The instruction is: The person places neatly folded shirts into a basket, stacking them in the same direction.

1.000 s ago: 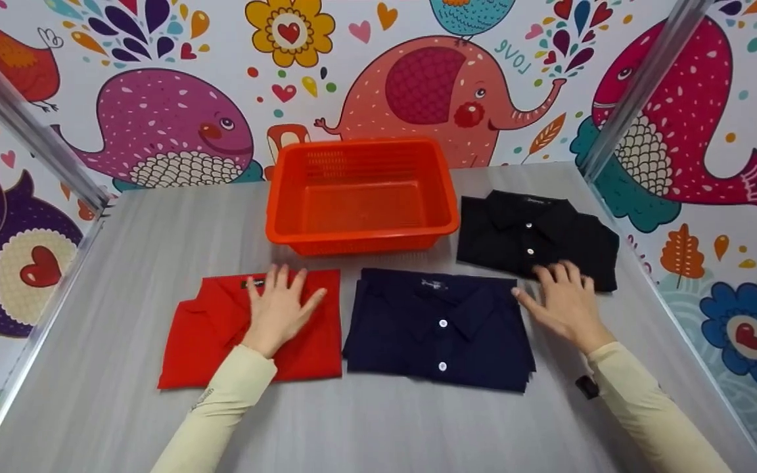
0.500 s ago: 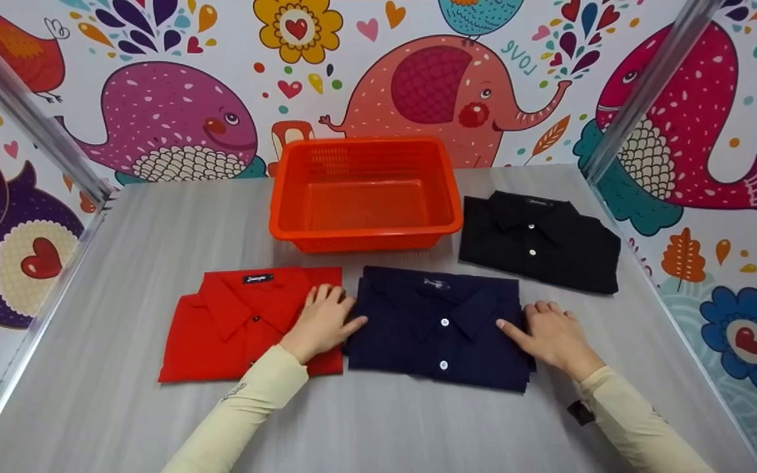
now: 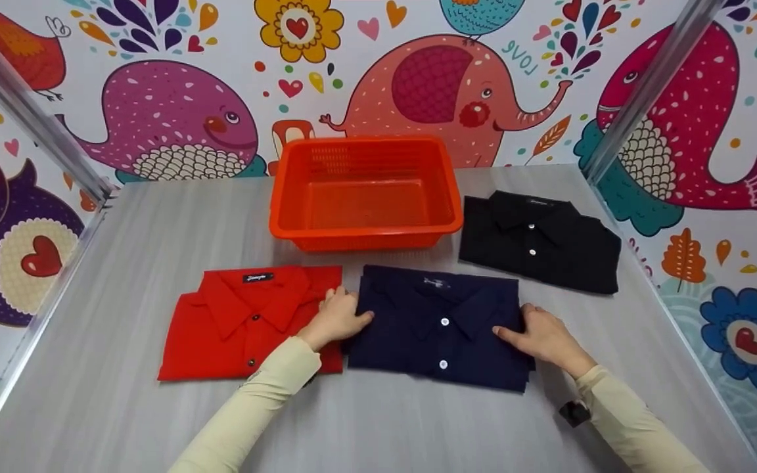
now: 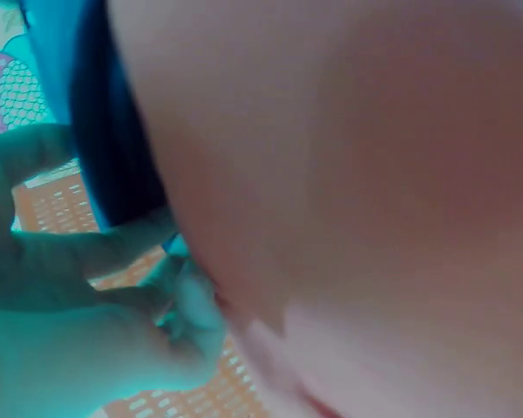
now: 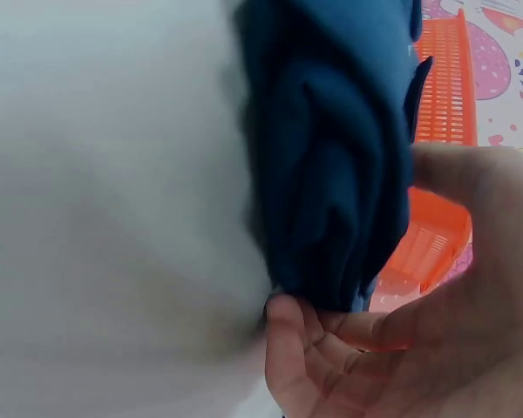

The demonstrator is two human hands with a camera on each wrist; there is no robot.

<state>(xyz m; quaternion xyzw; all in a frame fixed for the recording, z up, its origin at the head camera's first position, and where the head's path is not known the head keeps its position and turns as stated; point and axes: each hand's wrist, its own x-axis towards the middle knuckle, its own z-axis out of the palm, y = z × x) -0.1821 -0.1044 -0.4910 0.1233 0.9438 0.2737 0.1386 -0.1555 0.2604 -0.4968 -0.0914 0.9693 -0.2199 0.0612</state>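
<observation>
A folded navy polo shirt (image 3: 418,335) with white buttons lies flat on the grey table. My left hand (image 3: 336,319) grips its left edge, thumb on top and fingers curled down the side, partly over the red shirt's right edge. At the opposite edge, my right hand (image 3: 545,334) pinches the navy shirt, thumb above. In the right wrist view, fingertips (image 5: 288,335) tuck under the navy shirt's layered fold (image 5: 331,165). The left wrist view shows a dark strip of the navy shirt (image 4: 113,148) between thumb and fingers. A folded red shirt (image 3: 221,328) lies to its left.
An orange plastic basket (image 3: 365,233) stands behind the shirts, with nothing inside. A folded black shirt (image 3: 549,253) lies at the back right. Patterned wall panels (image 3: 313,98) with metal posts (image 3: 635,112) enclose the grey table (image 3: 378,427).
My left hand has moved right, off the red shirt to the navy shirt's left edge. The right hand has come from near the black shirt to the navy shirt's right edge. Fingers have curled in.
</observation>
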